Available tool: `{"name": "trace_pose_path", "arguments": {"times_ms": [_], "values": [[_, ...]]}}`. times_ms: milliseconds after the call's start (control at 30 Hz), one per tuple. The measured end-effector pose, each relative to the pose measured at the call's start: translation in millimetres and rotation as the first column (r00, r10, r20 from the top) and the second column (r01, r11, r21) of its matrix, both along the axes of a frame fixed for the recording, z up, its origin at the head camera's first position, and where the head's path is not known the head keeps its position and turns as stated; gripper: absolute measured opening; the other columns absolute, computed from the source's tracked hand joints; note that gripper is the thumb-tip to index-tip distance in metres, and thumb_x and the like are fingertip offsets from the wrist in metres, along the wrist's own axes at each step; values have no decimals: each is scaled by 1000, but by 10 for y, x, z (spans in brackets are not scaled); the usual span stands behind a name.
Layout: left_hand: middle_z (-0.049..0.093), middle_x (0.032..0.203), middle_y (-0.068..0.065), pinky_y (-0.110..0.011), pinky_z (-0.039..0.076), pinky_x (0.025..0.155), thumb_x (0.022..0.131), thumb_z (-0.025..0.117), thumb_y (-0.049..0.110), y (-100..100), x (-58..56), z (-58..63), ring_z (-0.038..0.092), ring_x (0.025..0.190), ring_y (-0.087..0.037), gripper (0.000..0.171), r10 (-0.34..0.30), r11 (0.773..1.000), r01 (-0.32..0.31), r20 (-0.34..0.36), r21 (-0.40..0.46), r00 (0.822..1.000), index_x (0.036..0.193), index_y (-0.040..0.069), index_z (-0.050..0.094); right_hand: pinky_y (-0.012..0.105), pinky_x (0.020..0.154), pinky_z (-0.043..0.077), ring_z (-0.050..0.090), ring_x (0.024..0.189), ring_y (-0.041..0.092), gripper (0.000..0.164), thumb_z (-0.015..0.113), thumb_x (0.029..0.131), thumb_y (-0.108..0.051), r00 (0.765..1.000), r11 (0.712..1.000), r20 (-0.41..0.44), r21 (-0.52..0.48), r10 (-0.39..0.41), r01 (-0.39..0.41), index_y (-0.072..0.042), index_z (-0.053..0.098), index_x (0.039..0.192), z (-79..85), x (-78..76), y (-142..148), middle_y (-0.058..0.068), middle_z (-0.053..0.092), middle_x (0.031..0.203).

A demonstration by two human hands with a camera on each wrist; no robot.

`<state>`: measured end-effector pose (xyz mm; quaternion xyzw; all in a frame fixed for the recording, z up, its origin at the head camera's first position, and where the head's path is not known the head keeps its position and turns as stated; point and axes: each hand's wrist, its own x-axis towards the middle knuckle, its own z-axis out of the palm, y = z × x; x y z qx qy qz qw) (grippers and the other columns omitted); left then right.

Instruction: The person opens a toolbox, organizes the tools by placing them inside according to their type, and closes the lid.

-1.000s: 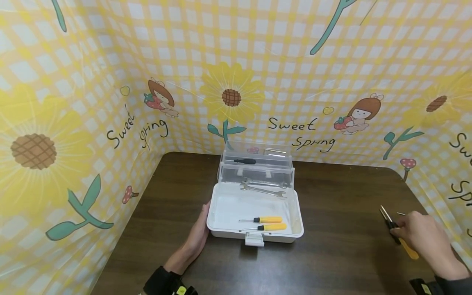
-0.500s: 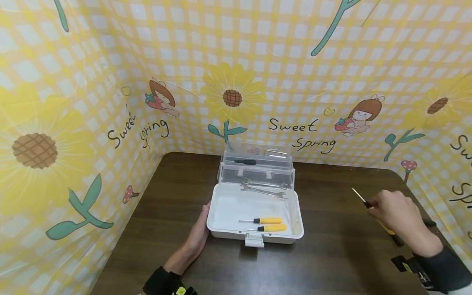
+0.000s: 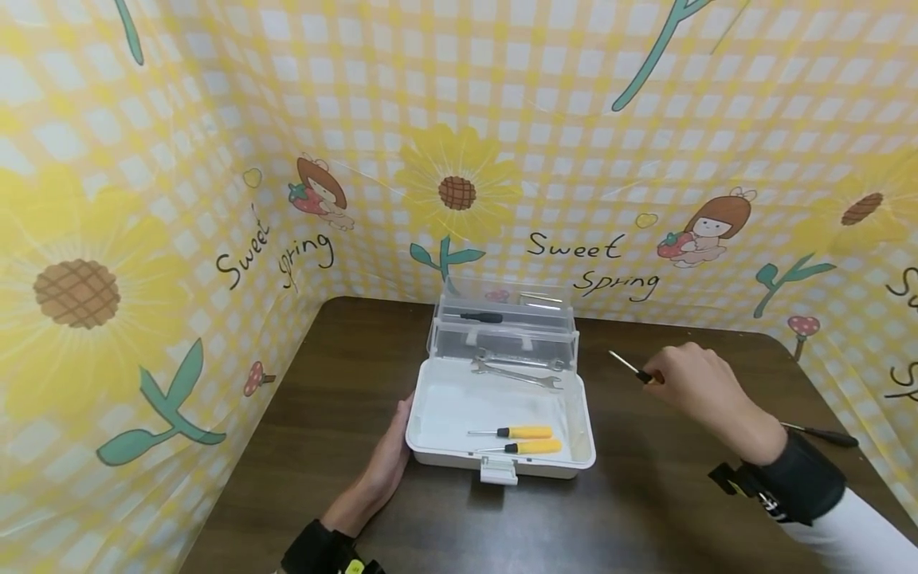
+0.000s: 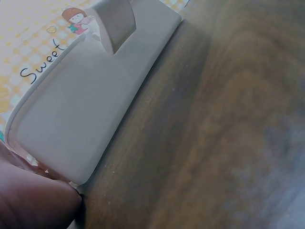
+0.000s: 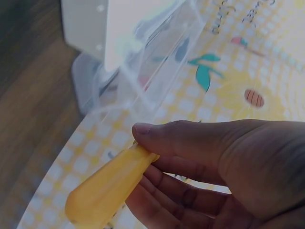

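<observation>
My right hand pinches a screwdriver above the table, right of the open toolbox. Its thin shaft points up and left; in the right wrist view its yellow handle sticks out past the thumb and fingers. My left hand rests along the box's left side, the thumb touching its front corner in the left wrist view. Inside the white box lie two yellow-handled screwdrivers near the front and an open-ended wrench near the back.
The clear hinged trays stand raised behind the box, holding a black-handled screwdriver, another wrench and L-shaped metal pieces. A second black-handled screwdriver lies at the table's right, partly behind my sleeve. Patterned cloth walls the table.
My right hand has lifted the screwdriver from the table's right side and carried it left towards the box. The black-handled screwdriver there now shows more fully. My left hand stays in place.
</observation>
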<state>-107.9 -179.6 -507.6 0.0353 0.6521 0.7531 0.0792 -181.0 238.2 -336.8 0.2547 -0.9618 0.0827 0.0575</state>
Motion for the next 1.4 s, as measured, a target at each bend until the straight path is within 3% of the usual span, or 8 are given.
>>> {"name": "trace_pose_path", "arguments": {"times_ms": [200, 400, 600, 800, 1033, 1400], "values": [[-1, 179, -10, -56, -3, 130, 112, 16, 63, 5, -21, 13, -7, 164, -26, 82, -5, 1000, 5, 7, -9, 1000, 170, 7, 1, 28, 51, 25, 35, 56, 9, 34, 81, 85, -2, 999, 999, 5, 2, 45, -45, -22, 64, 63, 43, -23, -269, -10, 40, 61], [-1, 179, -11, -57, -3, 129, 112, 16, 63, 9, -21, 10, -8, 164, -27, 83, 5, 1000, -5, 22, -8, 1000, 170, 6, 2, 27, 51, 37, 50, 61, 8, 10, 83, 84, -3, 995, 996, 30, 5, 91, -91, -13, 82, 84, 79, -25, -554, -3, 71, 78], [-1, 179, -11, -58, -4, 129, 112, 16, 63, 5, -10, 16, -8, 164, -28, 83, 3, 1000, -3, 24, -6, 1000, 170, 6, 2, 26, 50, 27, 37, 56, 9, 27, 78, 85, 0, 984, 984, 25, 3, 179, -179, -17, 68, 67, 138, -47, -831, -7, 52, 64], [-1, 178, -12, -58, -4, 129, 112, 16, 64, 5, -10, 15, -8, 164, -28, 84, 7, 1000, -7, 24, -7, 1000, 170, 5, 1, 26, 53, 46, 56, 62, 8, 10, 85, 85, -3, 963, 963, -1, 21, 269, -269, -11, 83, 89, 181, -66, -1070, -1, 73, 81], [-2, 178, -14, -57, -4, 129, 112, 15, 64, 7, -6, -16, -8, 163, -29, 85, 10, 1000, -10, 30, 4, 999, 170, 3, 0, 23, 55, 45, 51, 61, 6, 7, 85, 84, -4, 930, 929, 6, 50, 368, -368, -10, 82, 85, 63, -77, -1337, -3, 71, 75], [-1, 178, -14, -57, -3, 129, 113, 15, 62, 5, -11, -10, -7, 163, -29, 84, 15, 1000, -16, 26, 9, 1000, 169, 2, 1, 25, 66, 56, 68, 72, 10, 6, 85, 89, -10, 866, 862, 75, 92, 494, -499, -10, 84, 95, -215, -32, -1636, -1, 78, 85]]}}
